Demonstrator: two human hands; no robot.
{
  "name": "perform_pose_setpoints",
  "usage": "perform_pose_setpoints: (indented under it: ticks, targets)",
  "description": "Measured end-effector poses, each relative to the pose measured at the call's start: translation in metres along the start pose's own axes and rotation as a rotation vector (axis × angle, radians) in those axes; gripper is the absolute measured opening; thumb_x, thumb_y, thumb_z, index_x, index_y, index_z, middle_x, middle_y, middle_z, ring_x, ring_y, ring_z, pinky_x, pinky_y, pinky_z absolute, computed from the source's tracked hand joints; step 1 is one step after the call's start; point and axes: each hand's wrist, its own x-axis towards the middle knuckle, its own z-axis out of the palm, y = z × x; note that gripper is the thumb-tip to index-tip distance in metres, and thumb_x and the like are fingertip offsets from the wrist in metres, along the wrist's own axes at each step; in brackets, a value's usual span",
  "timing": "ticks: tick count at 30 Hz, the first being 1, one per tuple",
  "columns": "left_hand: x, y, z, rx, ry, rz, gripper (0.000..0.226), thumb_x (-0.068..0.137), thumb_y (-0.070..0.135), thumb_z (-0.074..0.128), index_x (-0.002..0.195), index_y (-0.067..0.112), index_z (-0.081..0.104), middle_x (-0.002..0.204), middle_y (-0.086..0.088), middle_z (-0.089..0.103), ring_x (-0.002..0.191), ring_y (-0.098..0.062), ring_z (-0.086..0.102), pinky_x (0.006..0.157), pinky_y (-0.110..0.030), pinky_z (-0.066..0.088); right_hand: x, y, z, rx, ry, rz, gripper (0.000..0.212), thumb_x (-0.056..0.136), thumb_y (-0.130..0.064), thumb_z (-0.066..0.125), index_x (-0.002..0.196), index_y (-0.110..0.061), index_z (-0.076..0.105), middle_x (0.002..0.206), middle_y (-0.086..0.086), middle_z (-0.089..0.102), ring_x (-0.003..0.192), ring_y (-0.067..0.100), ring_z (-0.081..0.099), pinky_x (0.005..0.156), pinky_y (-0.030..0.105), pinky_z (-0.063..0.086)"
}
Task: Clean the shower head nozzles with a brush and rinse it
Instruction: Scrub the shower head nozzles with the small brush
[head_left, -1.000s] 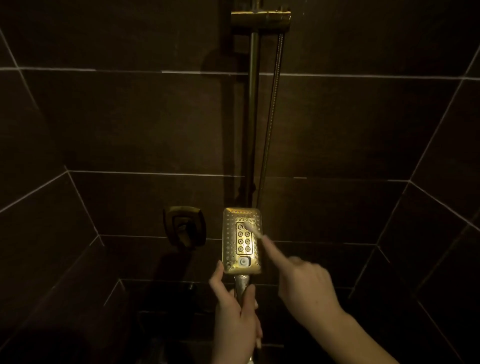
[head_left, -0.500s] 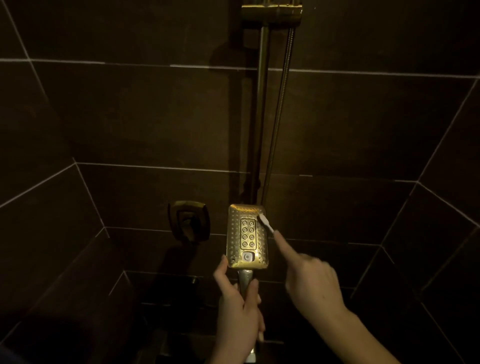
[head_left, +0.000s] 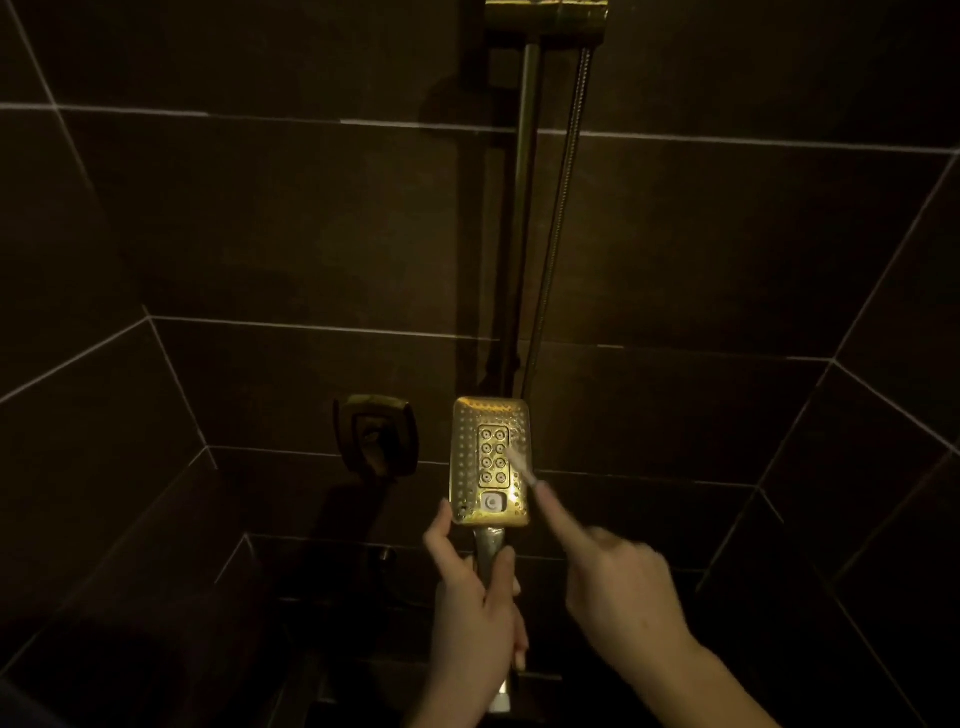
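A gold rectangular shower head (head_left: 470, 457) faces me at the lower centre, nozzles toward the camera, with a white button near its bottom. My left hand (head_left: 475, 618) grips its handle from below. My right hand (head_left: 618, 587) holds a small white brush (head_left: 519, 464), index finger stretched along it. The bristle end rests on the right side of the nozzle face, blurred by motion.
Dark tiled shower walls surround me. A vertical slide rail (head_left: 525, 218) with a bracket at the top and a metal hose (head_left: 558, 228) run up behind the shower head. A gold wall valve handle (head_left: 375, 434) sits to its left.
The brush tip has moved from the head's upper right edge down onto the right side of the nozzle face. The left hand keeps its grip.
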Motion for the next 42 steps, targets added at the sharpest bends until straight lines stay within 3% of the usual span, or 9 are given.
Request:
perform_pose_setpoints:
  ticks: [5,8,13,19,23,27,31,38,42]
  targets:
    - [0.005,-0.002,-0.003,-0.024,-0.007,-0.008,0.078,0.102,0.017,0.055,0.139,0.066,0.006,0.095,-0.019,0.064,0.042,-0.022,0.056,0.040,-0.030,0.045,-0.001,-0.003,-0.002,0.024,-0.011,0.045,0.083,0.099,-0.024,0.041,0.145,-0.047,-0.024,0.098,-0.005,0.061,0.078,0.009,0.062,0.073,0.026,0.053]
    - [0.004,0.001,-0.003,-0.040,0.004,-0.002,0.075,0.102,0.017,0.054,0.137,0.065,0.008,0.099,-0.016,0.067,0.044,-0.022,0.057,0.041,-0.030,0.046,-0.009,-0.014,0.000,0.018,-0.152,-0.048,0.084,0.099,-0.029,0.040,0.140,-0.048,-0.030,0.111,0.000,0.062,0.090,0.017,0.065,0.078,0.032,0.052]
    - [0.004,0.005,0.000,-0.062,0.002,0.023,0.075,0.102,0.018,0.055,0.135,0.067,0.009,0.094,-0.015,0.068,0.046,-0.026,0.060,0.043,-0.033,0.049,-0.011,-0.012,0.006,0.033,-0.070,0.012,0.096,0.098,-0.030,0.041,0.124,-0.055,-0.047,0.101,-0.003,0.063,0.082,0.014,0.063,0.076,0.031,0.053]
    - [0.001,0.002,0.002,-0.007,-0.022,0.009,0.078,0.101,0.020,0.056,0.136,0.068,0.007,0.096,-0.015,0.066,0.045,-0.024,0.058,0.042,-0.032,0.047,0.011,0.004,0.001,0.042,0.125,0.071,0.096,0.096,-0.025,0.050,0.136,-0.052,-0.034,0.082,-0.009,0.056,0.062,0.005,0.055,0.061,0.024,0.050]
    - [0.001,0.000,0.001,0.019,0.007,0.014,0.078,0.102,0.019,0.055,0.138,0.066,0.003,0.104,-0.005,0.071,0.049,-0.022,0.064,0.046,-0.031,0.052,0.007,-0.020,-0.002,0.044,-0.034,-0.114,0.081,0.101,-0.027,0.038,0.139,-0.050,-0.029,0.098,-0.002,0.061,0.076,0.013,0.060,0.068,0.028,0.048]
    - [0.000,0.000,0.002,0.032,-0.013,0.011,0.081,0.101,0.019,0.057,0.138,0.068,0.004,0.095,-0.014,0.067,0.044,-0.023,0.058,0.041,-0.031,0.046,0.024,-0.005,-0.007,0.053,0.125,0.032,0.092,0.098,-0.027,0.047,0.136,-0.053,-0.032,0.086,-0.007,0.058,0.066,0.007,0.057,0.064,0.024,0.050]
    - [0.002,-0.002,-0.001,0.069,-0.043,0.027,0.084,0.102,0.018,0.055,0.143,0.063,-0.003,0.113,-0.004,0.069,0.058,-0.015,0.070,0.052,-0.027,0.055,0.016,-0.028,0.000,0.092,0.030,-0.130,0.084,0.099,-0.032,0.044,0.142,-0.051,-0.026,0.095,-0.003,0.063,0.070,0.011,0.060,0.066,0.029,0.053]
    - [0.001,0.001,-0.004,0.103,-0.061,0.035,0.086,0.103,0.016,0.053,0.139,0.068,-0.005,0.112,0.000,0.066,0.051,-0.019,0.061,0.050,-0.030,0.051,0.034,-0.023,-0.010,0.004,0.153,-0.154,0.089,0.089,-0.026,0.063,0.152,-0.038,0.002,0.078,-0.002,0.066,0.053,0.008,0.055,0.047,0.023,0.041]
    - [0.002,-0.001,-0.005,0.117,-0.050,0.032,0.087,0.102,0.021,0.055,0.142,0.065,-0.008,0.105,-0.005,0.066,0.050,-0.016,0.061,0.050,-0.029,0.050,0.045,-0.010,-0.020,0.027,0.188,-0.084,0.084,0.093,-0.031,0.060,0.152,-0.037,0.001,0.088,-0.001,0.068,0.062,0.008,0.058,0.055,0.023,0.044]
